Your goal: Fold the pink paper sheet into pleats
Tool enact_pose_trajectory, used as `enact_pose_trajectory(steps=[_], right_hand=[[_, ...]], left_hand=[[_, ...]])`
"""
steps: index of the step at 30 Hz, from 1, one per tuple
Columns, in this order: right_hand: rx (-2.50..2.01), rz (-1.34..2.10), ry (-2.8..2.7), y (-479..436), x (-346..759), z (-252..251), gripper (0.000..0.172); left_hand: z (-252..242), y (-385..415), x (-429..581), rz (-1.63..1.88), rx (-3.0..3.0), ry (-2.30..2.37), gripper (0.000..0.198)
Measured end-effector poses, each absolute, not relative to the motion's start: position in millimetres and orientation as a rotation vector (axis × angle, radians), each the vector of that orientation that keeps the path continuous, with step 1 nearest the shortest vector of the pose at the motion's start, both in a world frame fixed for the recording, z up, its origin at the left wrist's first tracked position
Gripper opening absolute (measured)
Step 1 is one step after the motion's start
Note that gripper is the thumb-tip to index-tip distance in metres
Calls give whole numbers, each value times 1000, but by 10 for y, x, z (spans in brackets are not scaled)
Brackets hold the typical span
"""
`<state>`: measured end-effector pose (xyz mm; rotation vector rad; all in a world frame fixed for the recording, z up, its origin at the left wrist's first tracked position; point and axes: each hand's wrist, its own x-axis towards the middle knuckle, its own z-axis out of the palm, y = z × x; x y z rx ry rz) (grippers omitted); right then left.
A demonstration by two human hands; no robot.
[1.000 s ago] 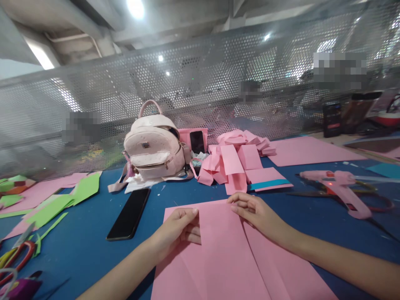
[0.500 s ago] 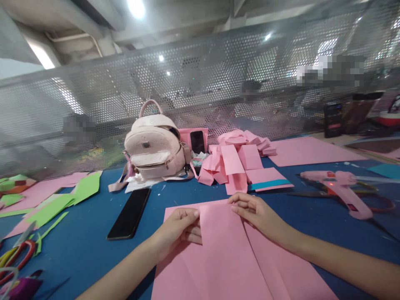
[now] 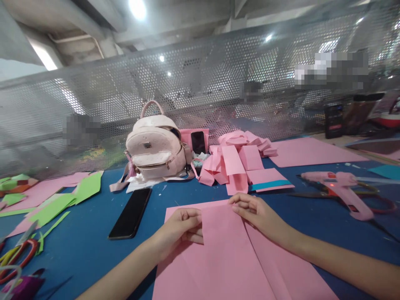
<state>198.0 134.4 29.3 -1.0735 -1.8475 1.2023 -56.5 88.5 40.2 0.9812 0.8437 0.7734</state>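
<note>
Both hands pinch pink paper [image 3: 233, 258] toward the near edge of the blue desk [image 3: 90, 254].
The left hand [image 3: 176, 229] has its thumb and fingers closed on the left edge of the upper layer, fingertips tucked under it; the right hand [image 3: 261, 212] is clamped on the top edge, near that layer's far right corner. Whether the layers are one folded sheet or two cannot be told. A phone [image 3: 130, 214] lies left of the paper. Toward the desk's far edge, before a mesh screen [image 3: 203, 91], stand a bag [image 3: 156, 143] and, beside it, pink pieces [image 3: 234, 160] in a heap. Toward the right edge a glue gun [image 3: 340, 181] lies over scissors [image 3: 387, 204]; toward the left edge are green scraps [image 3: 89, 187] and red-handled scissors [image 3: 30, 250].
</note>
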Motion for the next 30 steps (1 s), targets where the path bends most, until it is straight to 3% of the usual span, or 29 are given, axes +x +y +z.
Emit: enact_pose_trajectory(steps=[19, 26, 30], right_hand=[[-945, 1043, -2013, 1264, 1952, 374, 26], [-837, 1027, -2019, 1259, 1966, 371, 8], [-818, 1052, -2086, 1235, 1972, 383, 18]], left_hand=[[394, 879, -470, 875, 943, 952, 37], [350, 865, -448, 915, 942, 968, 39], [383, 838, -439, 945, 937, 975, 41]])
